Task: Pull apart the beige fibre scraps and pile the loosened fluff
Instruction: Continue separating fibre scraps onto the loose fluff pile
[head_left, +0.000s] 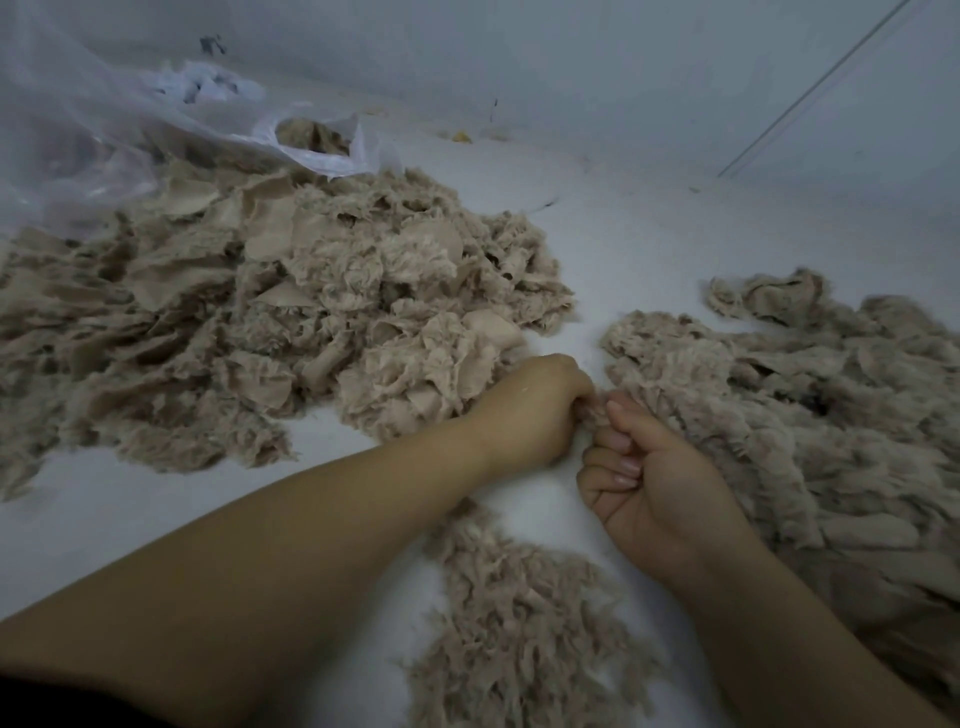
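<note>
Beige fibre scrap (597, 413) pinched between left hand (530, 410) and right hand (649, 483), fists touching; spanning left-right, ready for tearing sideways.

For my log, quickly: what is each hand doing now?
Left hand: closed, pinching a small beige fibre scrap.
Right hand: closed, pinching the same scrap.

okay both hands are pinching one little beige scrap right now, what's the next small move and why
Probably draw the left hand and right hand apart. Both pinch the same small beige scrap between them, knuckles nearly touching, so it looks not yet teased open. Then drop the fluff on the loosened pile just below the hands.
</note>
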